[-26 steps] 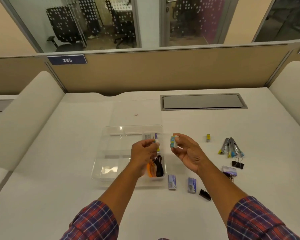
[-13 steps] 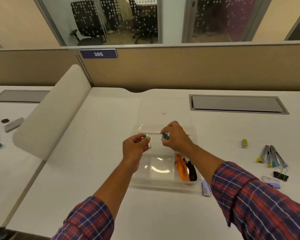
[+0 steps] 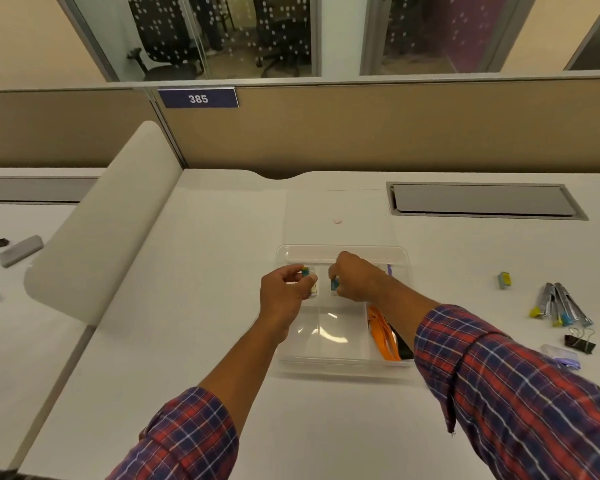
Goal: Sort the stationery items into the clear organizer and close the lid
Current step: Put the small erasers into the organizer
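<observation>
Over the clear organizer (image 3: 343,252), both hands' fingers (image 3: 300,271) pinch small blurred items, largely hidden by the knuckles.

Both arms reach forward from the lower edge, forearms bare, plaid sleeves pushed back toward the elbows. The left hand (image 3: 286,291) is curled, knuckles to the left, thumb and fingertips pinched in a grip on something small. The right hand (image 3: 355,277) sits just beside it — apart, not touching — palm down, wrist bent, fingers bunched downward and likewise closed in a grip on a small piece.
</observation>
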Tool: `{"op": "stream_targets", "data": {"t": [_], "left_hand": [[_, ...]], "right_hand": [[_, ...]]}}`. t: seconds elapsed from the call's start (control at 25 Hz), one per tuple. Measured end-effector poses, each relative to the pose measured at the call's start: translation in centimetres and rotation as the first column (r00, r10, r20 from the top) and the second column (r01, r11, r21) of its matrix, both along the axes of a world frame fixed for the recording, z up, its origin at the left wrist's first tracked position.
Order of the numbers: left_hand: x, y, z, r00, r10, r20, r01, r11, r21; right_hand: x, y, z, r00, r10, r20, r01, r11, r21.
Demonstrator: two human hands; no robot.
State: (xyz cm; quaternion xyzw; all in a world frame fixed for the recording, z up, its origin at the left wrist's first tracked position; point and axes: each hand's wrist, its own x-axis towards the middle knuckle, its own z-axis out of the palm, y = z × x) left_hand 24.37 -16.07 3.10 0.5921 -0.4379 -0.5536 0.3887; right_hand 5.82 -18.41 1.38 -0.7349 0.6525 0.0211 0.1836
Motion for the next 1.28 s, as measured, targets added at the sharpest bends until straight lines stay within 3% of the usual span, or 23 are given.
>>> {"op": "stream_targets", "data": {"t": [0.2, 0.32, 0.48, 0.64, 0.8, 0.96, 1.12, 1.28], "left_hand": [[-1.8, -1.5, 0.7, 0.985, -0.095, 0.145, 0.109, 0.99, -0.092], [-3.3, -2.8, 0.4, 0.916, -0.195, 0.352, 0.266, 0.949, -0.168], [-5.5, -3.7, -0.7, 0.649, -0.285, 0.706, 0.571, 0.795, -0.205], [-7.6, -3.3, -1.6, 0.383, -0.355, 0.853, 0.736, 0.675, -0.05], [-8.6, -3.3, -1.4, 0.259, -0.358, 0.897, 0.758, 0.651, 0.041], [-9.6, -2.9, -0.7, 0.26, -0.341, 0.903, 0.743, 0.668, 0.038], [-11.3, -0.5, 0.4, 0.393, -0.215, 0.894, 0.686, 0.716, -0.13], [-13.8, 2.3, 0.3, 0.379, -0.18, 0.908, 0.721, 0.672, -0.167]], "right_hand": [[-2.0, 2.1, 0.4, 0.922, -0.208, 0.326, 0.285, 0.936, -0.209], [-4.4, 4.6, 0.6, 0.856, -0.273, 0.438, 0.428, 0.851, -0.305], [-7.2, 7.5, 0.0, 0.828, -0.343, 0.442, 0.495, 0.818, -0.292], [-8.8, 10.3, -0.9, 0.835, -0.4, 0.378, 0.525, 0.784, -0.33], [-9.1, 12.4, -1.6, 0.883, -0.385, 0.269, 0.468, 0.773, -0.429], [-9.8, 13.8, -2.2, 0.891, -0.378, 0.25, 0.453, 0.776, -0.439], [-11.7, 15.0, -2.6, 0.879, -0.408, 0.246, 0.476, 0.768, -0.427], [-15.2, 16.0, -2.9, 0.825, -0.496, 0.272, 0.565, 0.739, -0.366]]}}
